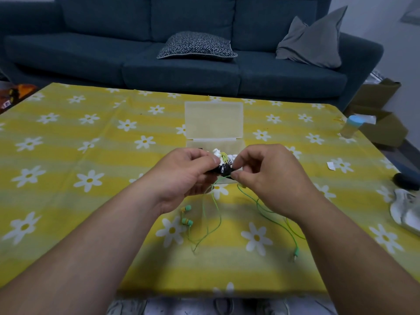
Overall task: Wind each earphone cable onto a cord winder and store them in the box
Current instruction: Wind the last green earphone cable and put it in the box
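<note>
My left hand (181, 176) pinches the small black plastic cord winder (223, 170) above the middle of the yellow flowered tabletop (91, 155) to steady it. My right hand (270, 178) pinches the thin green earphone cable (213, 214) for wrapping. The clear plastic box (213, 119) sits open just behind.

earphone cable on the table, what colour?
The cable is green, yellow-green in places; the earbuds are mint green with yellow bands. Head view, the only one.

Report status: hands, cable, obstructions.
Left hand grips black cord winder; right hand pinches green earphone cable. Cable mostly loose on tablecloth. Box open behind, nothing blocking.
</note>
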Available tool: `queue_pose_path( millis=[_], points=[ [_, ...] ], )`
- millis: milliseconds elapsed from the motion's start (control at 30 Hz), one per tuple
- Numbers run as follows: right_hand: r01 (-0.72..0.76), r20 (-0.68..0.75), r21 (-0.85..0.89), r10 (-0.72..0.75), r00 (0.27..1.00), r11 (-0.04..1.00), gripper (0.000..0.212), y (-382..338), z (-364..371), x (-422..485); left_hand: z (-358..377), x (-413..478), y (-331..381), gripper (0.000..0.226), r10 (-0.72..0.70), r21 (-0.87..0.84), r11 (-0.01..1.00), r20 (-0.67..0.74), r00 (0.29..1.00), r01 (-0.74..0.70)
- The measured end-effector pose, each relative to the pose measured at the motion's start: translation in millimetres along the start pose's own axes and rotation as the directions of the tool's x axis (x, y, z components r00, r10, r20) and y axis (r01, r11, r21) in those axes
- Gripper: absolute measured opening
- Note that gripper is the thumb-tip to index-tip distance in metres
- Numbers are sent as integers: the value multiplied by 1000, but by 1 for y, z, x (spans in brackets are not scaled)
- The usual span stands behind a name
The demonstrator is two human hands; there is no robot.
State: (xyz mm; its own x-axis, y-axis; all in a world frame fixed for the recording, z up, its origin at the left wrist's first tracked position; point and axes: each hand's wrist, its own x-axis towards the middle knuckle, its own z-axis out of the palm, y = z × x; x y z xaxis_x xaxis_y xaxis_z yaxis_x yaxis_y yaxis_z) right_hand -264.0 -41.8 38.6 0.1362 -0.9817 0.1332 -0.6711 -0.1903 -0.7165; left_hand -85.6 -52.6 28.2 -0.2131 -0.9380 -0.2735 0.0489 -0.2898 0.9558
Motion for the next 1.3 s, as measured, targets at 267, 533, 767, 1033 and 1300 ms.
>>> queue_pose_path(
  millis=[267, 533, 767, 1033, 1300],
  points=[
    [-102, 49, 177, 95, 994, 979, 14, 6, 0, 1, -1, 0, 2, 18, -61, -138, 988, 37, 997, 66],
    [-263, 229, 281, 202, 952, 923, 29, 9, 3, 1, -4, 1, 1, 9, -75, -59, 996, -35, 997, 73],
    [-178, 245, 220, 122, 962, 959, 13, 5, -9, -1, -13, 3, -4, 12, 60, 204, 978, -46, 997, -49],
    [-163, 276, 241, 93, 957, 957, 7, 6, -12, -2, -16, -3, 0, 16, 161, 329, 927, 83, 984, -179],
    [-187, 377, 155, 117, 919, 970, 7, 6, -7, -4, -19, -2, 0, 22, 226, 376, 885, 168, 960, -274]
  ],
)
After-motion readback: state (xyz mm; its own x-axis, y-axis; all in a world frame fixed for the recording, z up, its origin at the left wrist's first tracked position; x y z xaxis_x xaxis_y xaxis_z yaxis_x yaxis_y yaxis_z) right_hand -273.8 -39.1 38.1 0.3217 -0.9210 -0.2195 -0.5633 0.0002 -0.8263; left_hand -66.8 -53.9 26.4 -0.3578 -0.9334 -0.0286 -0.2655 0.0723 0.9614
